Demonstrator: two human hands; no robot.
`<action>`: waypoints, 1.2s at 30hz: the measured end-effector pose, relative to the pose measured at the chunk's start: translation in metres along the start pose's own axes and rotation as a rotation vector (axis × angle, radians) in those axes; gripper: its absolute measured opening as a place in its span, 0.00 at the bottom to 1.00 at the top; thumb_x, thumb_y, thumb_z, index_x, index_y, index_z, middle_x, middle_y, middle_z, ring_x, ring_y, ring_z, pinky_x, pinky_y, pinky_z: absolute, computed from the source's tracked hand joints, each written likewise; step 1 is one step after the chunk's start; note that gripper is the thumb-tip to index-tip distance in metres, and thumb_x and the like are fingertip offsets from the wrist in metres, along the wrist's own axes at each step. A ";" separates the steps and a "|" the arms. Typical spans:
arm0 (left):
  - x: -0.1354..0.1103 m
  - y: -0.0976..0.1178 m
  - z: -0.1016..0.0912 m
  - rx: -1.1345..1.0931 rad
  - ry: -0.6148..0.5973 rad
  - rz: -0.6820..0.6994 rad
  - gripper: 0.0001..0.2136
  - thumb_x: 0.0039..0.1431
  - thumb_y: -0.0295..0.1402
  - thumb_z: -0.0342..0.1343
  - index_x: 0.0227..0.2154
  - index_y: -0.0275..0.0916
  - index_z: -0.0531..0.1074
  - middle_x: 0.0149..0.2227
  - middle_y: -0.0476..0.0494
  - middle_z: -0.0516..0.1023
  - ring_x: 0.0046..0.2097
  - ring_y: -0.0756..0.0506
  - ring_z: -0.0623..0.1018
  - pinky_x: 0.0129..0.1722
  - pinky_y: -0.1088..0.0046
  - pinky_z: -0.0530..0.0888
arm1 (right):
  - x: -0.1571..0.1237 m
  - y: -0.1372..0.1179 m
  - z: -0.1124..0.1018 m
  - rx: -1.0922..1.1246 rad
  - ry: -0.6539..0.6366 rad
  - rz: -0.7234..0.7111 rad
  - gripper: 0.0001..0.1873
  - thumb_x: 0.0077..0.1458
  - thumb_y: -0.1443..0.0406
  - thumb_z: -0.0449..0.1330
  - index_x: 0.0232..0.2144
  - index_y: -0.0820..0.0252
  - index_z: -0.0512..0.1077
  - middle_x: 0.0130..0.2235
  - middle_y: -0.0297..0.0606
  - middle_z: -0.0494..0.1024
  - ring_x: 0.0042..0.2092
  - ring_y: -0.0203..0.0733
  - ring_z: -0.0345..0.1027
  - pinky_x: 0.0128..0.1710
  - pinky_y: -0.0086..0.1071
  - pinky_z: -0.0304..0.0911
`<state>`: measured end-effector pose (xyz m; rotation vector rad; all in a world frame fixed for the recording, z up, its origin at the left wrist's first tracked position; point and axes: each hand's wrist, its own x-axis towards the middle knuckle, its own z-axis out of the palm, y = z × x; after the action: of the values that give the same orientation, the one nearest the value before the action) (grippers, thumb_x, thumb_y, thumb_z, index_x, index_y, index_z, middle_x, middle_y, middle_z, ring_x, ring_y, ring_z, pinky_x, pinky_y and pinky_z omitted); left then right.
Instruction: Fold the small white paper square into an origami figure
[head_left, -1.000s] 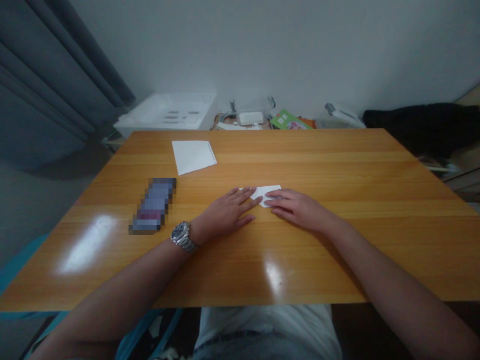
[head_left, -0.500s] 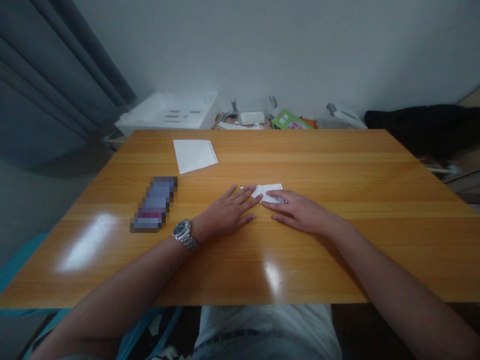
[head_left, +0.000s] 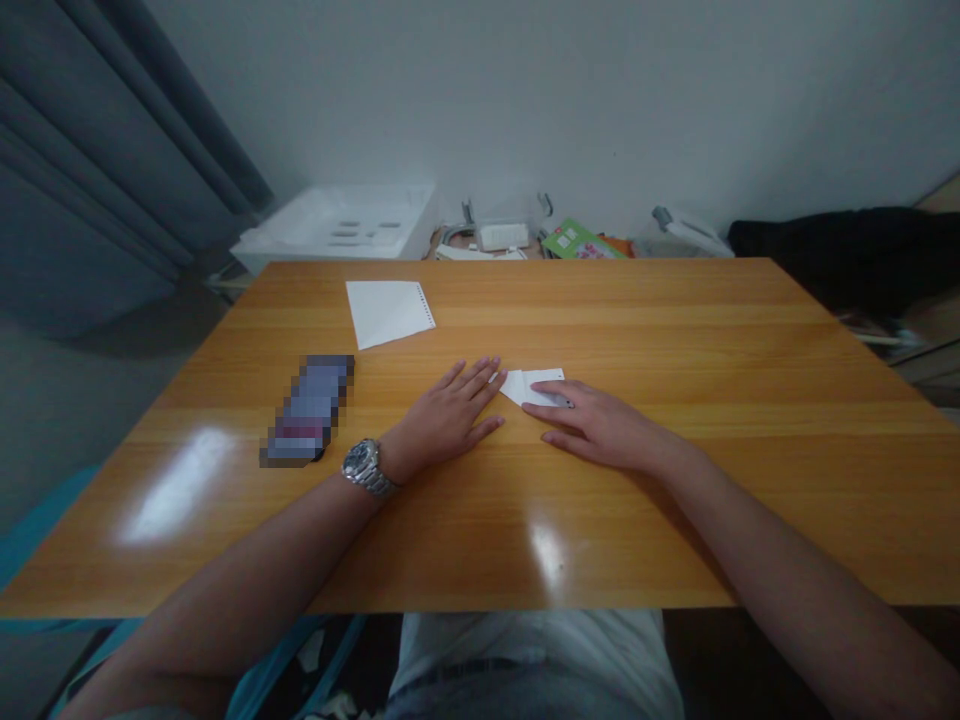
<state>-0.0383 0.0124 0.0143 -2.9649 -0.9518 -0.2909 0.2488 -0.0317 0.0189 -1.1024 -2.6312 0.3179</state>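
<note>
A small folded piece of white paper (head_left: 517, 386) lies on the wooden table between my two hands. Its left end comes to a point, and a crease runs across it. My left hand (head_left: 457, 408) lies flat, palm down, with its fingertips at the paper's left tip; they hide part of that tip. My right hand (head_left: 589, 420) rests over the paper's right end with fingers stretched out and apart, the index and middle fingertips on the paper. Its thumb lies on the wood.
A white sheet with a perforated edge (head_left: 390, 313) lies towards the back left of the table (head_left: 675, 330). A pixelated phone-like object (head_left: 309, 410) is left of my left hand. Behind the table stand a white foam tray (head_left: 337, 225) and a green booklet (head_left: 577, 240).
My left hand has slid a little to the left, baring more of the folded paper's left part. My right hand has stayed nearly still on the paper.
</note>
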 end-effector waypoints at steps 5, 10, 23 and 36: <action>0.001 0.009 -0.005 -0.074 -0.020 0.075 0.26 0.73 0.47 0.44 0.69 0.45 0.58 0.70 0.39 0.60 0.70 0.38 0.61 0.70 0.55 0.58 | 0.001 0.000 0.000 -0.012 0.021 0.003 0.25 0.65 0.59 0.60 0.64 0.50 0.69 0.65 0.49 0.68 0.63 0.57 0.65 0.62 0.55 0.63; 0.000 0.010 -0.003 -0.133 -0.054 0.085 0.26 0.74 0.47 0.43 0.69 0.45 0.58 0.71 0.39 0.59 0.70 0.39 0.61 0.70 0.55 0.57 | 0.002 0.002 0.001 -0.008 0.042 -0.006 0.22 0.66 0.60 0.60 0.60 0.52 0.73 0.63 0.49 0.72 0.62 0.56 0.67 0.62 0.54 0.64; 0.007 0.006 -0.003 -0.181 -0.007 0.102 0.23 0.73 0.44 0.46 0.65 0.41 0.65 0.66 0.36 0.66 0.66 0.38 0.67 0.68 0.54 0.61 | -0.001 0.012 0.000 0.015 0.128 0.027 0.11 0.67 0.65 0.57 0.45 0.55 0.80 0.53 0.43 0.81 0.52 0.50 0.77 0.54 0.46 0.72; 0.011 -0.007 -0.009 -0.481 0.235 -0.203 0.11 0.70 0.39 0.53 0.45 0.39 0.75 0.45 0.43 0.80 0.46 0.44 0.79 0.50 0.66 0.74 | 0.003 0.002 -0.002 0.634 0.414 0.397 0.13 0.64 0.54 0.59 0.37 0.56 0.75 0.35 0.37 0.80 0.36 0.42 0.75 0.36 0.34 0.70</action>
<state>-0.0348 0.0236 0.0253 -3.1276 -1.3080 -0.9789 0.2484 -0.0284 0.0205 -1.2684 -1.7498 0.8313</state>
